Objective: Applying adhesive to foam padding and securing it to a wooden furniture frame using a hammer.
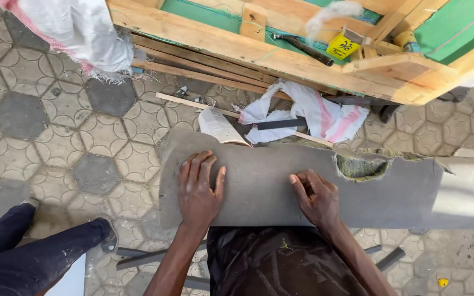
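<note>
I see my left hand (197, 189) pressed flat, fingers spread, on the grey felt sheet (264, 186) near its left edge. My right hand (316, 198) rests on it mid-sheet, fingers curled, gripping nothing. The sheet lies across my lap above the paved floor (56, 137), its torn notch (360, 167) toward the wooden frame (259, 52).

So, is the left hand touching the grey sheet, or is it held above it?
Touching. The head view shows the left hand lying flat, palm down, on the grey sheet, fingers spread on its surface with no gap visible.
</note>
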